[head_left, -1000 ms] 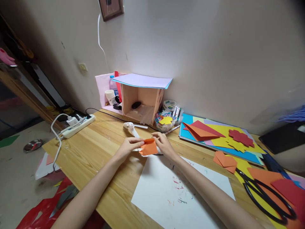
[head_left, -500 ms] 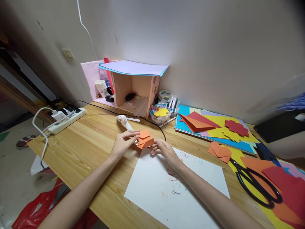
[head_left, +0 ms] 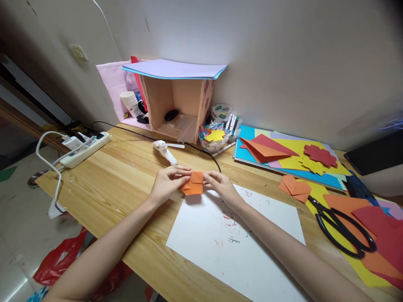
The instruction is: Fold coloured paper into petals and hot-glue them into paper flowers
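Observation:
A small folded piece of orange paper [head_left: 194,183] is held up above the far left corner of a white sheet [head_left: 208,235]. My left hand [head_left: 168,182] pinches its left edge between thumb and fingers. At its right edge, my right hand [head_left: 222,186] is closed with thumb and fingertips on the paper. Behind my left hand lies a white glue gun [head_left: 165,153] on the wooden table. The white sheet below carries red and dark marks. To the right rests a folded orange paper heart [head_left: 295,188], beside the black-handled scissors [head_left: 343,230].
An open cardboard box [head_left: 185,96] with a purple paper top stands against the wall. Next to it is a tub of paper scraps [head_left: 214,138] and markers. Coloured paper [head_left: 252,161] is stacked at right. A power strip [head_left: 85,151] sits at the table's left edge.
The orange paper has turned so its flat folded face shows squarely. My right hand, earlier loosely spread beside it, has closed on its right edge. The camera view has tilted downward slightly.

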### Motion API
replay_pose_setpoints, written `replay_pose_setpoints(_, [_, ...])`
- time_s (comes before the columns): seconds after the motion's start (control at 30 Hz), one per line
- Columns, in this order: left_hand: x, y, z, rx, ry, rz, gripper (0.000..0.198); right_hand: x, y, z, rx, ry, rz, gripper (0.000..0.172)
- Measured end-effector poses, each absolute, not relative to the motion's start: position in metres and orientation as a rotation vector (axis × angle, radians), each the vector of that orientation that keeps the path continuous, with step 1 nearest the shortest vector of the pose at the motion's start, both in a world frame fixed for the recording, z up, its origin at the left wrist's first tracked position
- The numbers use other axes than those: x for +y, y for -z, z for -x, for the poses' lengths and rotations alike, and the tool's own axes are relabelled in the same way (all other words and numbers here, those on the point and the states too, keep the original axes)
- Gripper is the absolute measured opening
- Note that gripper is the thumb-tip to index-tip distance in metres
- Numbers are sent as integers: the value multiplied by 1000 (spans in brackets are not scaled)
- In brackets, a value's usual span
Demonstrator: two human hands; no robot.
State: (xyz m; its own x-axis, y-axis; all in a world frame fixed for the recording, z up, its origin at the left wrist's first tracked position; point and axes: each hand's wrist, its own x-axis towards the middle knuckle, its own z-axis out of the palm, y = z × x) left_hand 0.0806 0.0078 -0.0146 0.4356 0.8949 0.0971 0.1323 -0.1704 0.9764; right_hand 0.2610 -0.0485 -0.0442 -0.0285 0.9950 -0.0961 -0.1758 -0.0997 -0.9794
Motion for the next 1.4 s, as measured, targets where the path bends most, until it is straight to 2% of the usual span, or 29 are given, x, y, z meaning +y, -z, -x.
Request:
replay_pose_setpoints(0.13, [3, 18, -84, 911, -844, -1589, 23, -49, 45, -260, -1114, -1336, 1193, 20])
replay_pose_setpoints(0.33, [1, 24, -92, 1003, -838, -1471, 45, -50, 51, -258, -1104, -1251, 1218, 20])
replay_pose_setpoints(0.73, [-5, 26, -97, 960, -810, -1491, 28, -51, 48, -260, -1289, -1306, 1217, 22])
replay_pose_setpoints(1.03, [-1, 28, -96, 955, -812, -1492, 32, -50, 46, -263, -1338, -1263, 1253, 18])
replay_pose_setpoints(1.4, [7, 28, -90, 994, -837, -1496, 32, -49, 44, -264, -1157, -1375, 1224, 26])
